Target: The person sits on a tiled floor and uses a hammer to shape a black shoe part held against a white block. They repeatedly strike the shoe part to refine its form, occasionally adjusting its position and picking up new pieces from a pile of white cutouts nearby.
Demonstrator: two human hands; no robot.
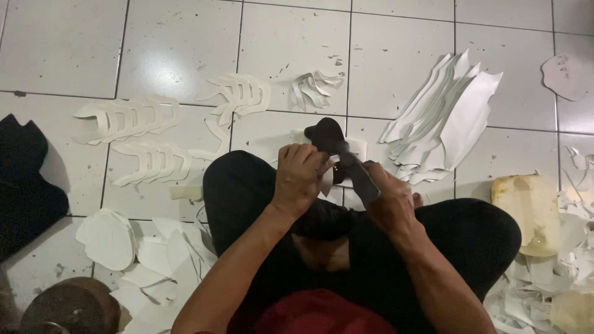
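Both hands meet above the lap: the left hand (299, 176) pinches a white cut-out piece (327, 179), and the right hand (391, 201) is closed around a dark long-handled tool (343, 156). Beyond them, on the white tiled floor (396, 55), lie fanned white cut-outs (448, 117). A yellowish block (533, 207) sits right of the right hand.
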